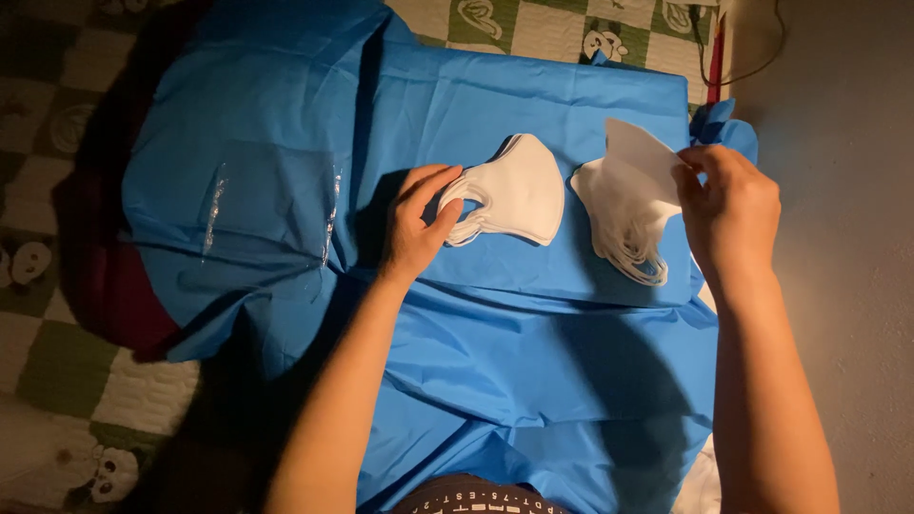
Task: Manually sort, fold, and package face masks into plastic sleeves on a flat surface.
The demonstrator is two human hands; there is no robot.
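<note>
Two piles of white face masks lie on a blue plastic sheet [533, 362]. My left hand [417, 221] rests on the left edge of the left pile of masks [519, 195], thumb and fingers touching its ear loops. My right hand [728, 214] pinches one white mask [640, 157] by its right edge and holds it lifted over the right pile of masks [619, 228], whose ear loops spill toward me.
A transparent plastic bag [271, 205] lies flat on the sheet at the left. A green and cream checkered mat [57, 86] shows beyond the sheet. Bare grey floor [847, 143] runs along the right. A dark red cloth [114, 295] peeks out at the left.
</note>
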